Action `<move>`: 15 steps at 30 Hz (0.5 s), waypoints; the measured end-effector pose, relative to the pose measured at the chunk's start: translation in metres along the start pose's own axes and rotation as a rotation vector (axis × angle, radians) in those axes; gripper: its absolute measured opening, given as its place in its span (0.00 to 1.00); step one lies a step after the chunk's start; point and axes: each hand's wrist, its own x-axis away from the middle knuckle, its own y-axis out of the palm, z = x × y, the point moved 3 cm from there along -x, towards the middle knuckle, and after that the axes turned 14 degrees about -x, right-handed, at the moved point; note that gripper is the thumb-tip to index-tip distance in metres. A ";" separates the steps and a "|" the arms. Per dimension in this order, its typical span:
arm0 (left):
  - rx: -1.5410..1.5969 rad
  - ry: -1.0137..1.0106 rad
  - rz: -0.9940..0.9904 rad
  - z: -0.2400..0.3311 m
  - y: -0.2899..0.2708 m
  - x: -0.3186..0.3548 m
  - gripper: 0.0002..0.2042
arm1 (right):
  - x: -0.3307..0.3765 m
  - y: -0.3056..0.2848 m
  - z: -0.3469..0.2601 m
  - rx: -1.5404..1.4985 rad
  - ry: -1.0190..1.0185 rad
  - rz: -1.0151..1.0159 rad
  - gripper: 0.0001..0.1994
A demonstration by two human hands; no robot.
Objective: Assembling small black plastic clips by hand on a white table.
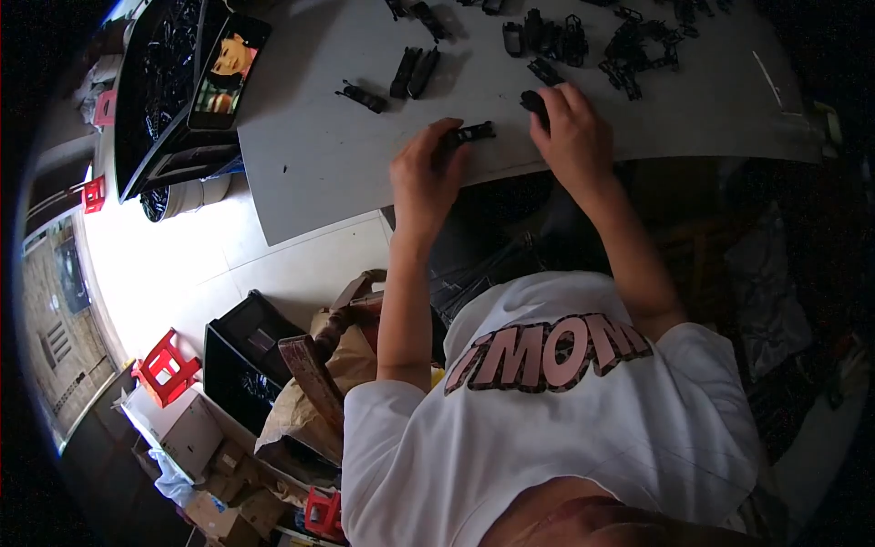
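Near the front edge of the grey table (314, 169), my left hand (425, 162) is closed round a small black plastic part (475, 132), whose slotted end sticks out to the right of the fingers. A short way to the right, my right hand (578, 135) grips a dark rounded black piece (534, 106) between thumb and fingers. The two held pieces are apart. Beyond the left hand lie a single black part (363, 97) and a pair of longer black shells (415, 73). Just past the right fingertips is another small black part (544, 71).
Black open-frame pieces (643, 50) are heaped at the back right, with several black housings (547, 38) beside them. A phone (230, 73) showing a picture leans at the table's left edge, by a black bin (164, 82) of dark parts. A wooden chair (314, 374) stands lower left.
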 end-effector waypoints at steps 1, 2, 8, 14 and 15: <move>0.000 0.000 -0.001 0.001 0.002 0.000 0.14 | 0.000 0.000 0.001 -0.023 0.024 -0.031 0.13; -0.002 0.001 -0.023 0.002 0.004 0.000 0.14 | 0.000 0.000 0.002 -0.047 0.049 -0.061 0.13; 0.078 -0.054 -0.139 -0.002 0.009 -0.003 0.15 | -0.006 -0.005 -0.015 -0.469 -0.146 -0.242 0.15; 0.119 -0.026 -0.167 0.004 0.010 -0.003 0.14 | -0.006 -0.004 -0.024 -0.441 -0.237 -0.307 0.14; 0.109 -0.012 -0.169 0.006 0.010 -0.003 0.13 | -0.005 -0.005 -0.028 -0.374 -0.272 -0.315 0.14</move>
